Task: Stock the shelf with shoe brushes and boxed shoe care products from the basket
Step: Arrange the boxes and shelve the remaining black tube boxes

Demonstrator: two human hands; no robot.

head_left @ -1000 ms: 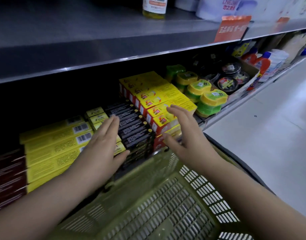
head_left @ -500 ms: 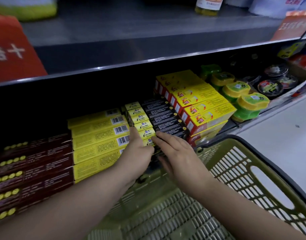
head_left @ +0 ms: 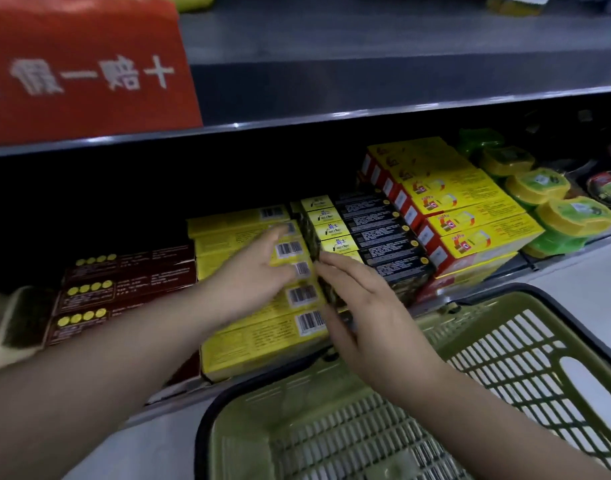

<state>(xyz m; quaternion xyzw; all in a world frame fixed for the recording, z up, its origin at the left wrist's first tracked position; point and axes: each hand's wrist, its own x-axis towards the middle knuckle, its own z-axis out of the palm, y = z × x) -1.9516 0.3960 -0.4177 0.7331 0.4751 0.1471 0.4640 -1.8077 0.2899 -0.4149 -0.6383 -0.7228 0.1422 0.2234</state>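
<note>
Pressing the stack of black boxes (head_left: 383, 237) from two sides, with both grips apart and clamped on nothing. My left grip (head_left: 255, 282) lies against the stack's left end, its fingers straight across the barcode ends of the yellow boxes (head_left: 255, 341) just left of the stack. My right grip (head_left: 362, 306) lies flat on the stack's near lower face, fingers pointing up and left. The two grips nearly meet at the stack's near left corner. The black boxes lie flat in stepped rows on the shelf (head_left: 532, 265), long axes running left to right along its front edge, yellow-labelled ends toward my left grip. Red-and-yellow boxes (head_left: 470, 216) touch the stack's right side; dark red boxes (head_left: 124, 289) sit farther left. The green basket (head_left: 504, 358) stands below and in front of the stack.
</note>
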